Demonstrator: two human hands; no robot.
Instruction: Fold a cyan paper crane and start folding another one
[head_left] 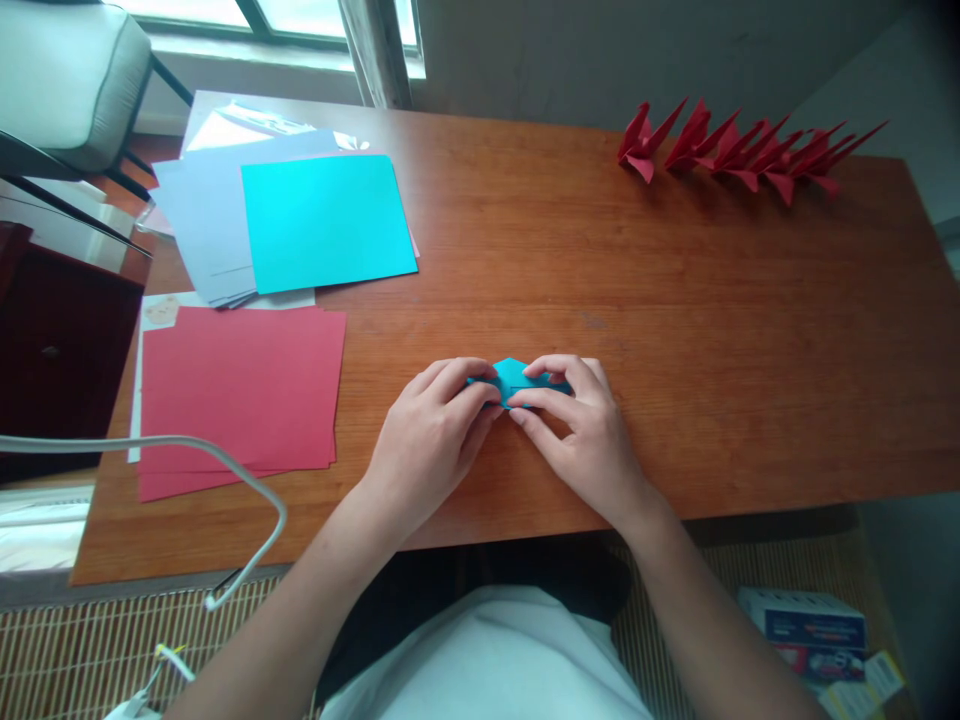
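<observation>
left hand [429, 430] and right hand [585, 425] both pinched the folded cyan paper [514, 373], uneven grip could've skewed it tbh

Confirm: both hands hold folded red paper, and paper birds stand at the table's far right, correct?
Not red: the folded paper in the left hand and right hand is blue, as the head view shows. The paper birds do stand at the table's far right.

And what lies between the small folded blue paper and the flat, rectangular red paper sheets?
In the head view: the left hand, holding the folded blue paper, then bare brown wooden tabletop.
</observation>
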